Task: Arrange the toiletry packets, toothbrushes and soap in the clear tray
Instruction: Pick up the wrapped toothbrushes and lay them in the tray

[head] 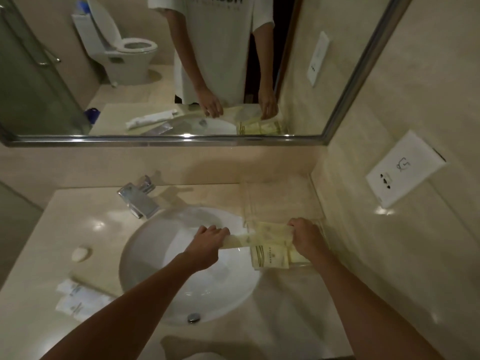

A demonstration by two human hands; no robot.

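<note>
Yellow packets (270, 253) partly in clear tray (280, 201). Both hands clamp long packet (237, 241): left hand (207, 242), right hand (306, 237). Soap (81, 253), toothbrushes (78, 297) untouched, far left of fingers.

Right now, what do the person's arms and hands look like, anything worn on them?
Both forearms are bare up to the frame edge. The left hand and right hand wear no gloves; no watch, bracelet or ring is visible. The mirror shows short white T-shirt sleeves.

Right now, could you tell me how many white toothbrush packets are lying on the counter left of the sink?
2: one white packet nearer the wall, the other packet just in front of it, both left of the sink. An arm crosses their right ends, so more may be hidden.
</note>
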